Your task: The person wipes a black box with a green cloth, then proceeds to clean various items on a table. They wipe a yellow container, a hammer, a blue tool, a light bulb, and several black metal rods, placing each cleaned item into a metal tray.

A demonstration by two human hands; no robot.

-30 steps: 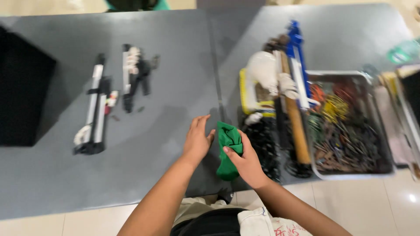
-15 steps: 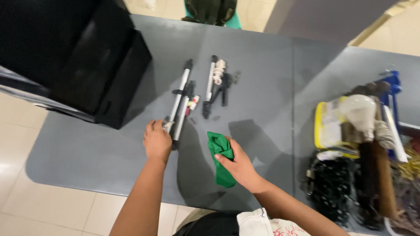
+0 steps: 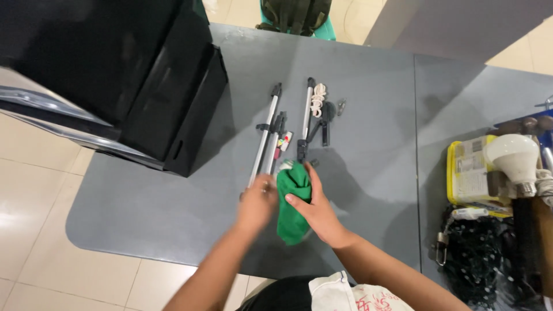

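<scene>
Below me, a wide grey table with a matte top and a rounded near corner stands on pale glossy floor tiles, a seam running down its right part. At far left a large black box of smooth hard panels sits on the table, its end hanging past the edge. A green bag rests beyond the far edge. At right lie a heap of black chain, a yellow carton and a white bulb, round and smooth. Near the middle, two slim metal tripod legs with black plastic clamps lie side by side, another silver rod with a coil of white cord just beside them. My right hand is wrapped around a soft, crumpled green cloth, thumb across its front and fingers curled behind, pressing it to the near end of the legs. My left hand, blurred, sits at that same end, touching the legs; whether its fingers are closed on them I cannot tell.
</scene>
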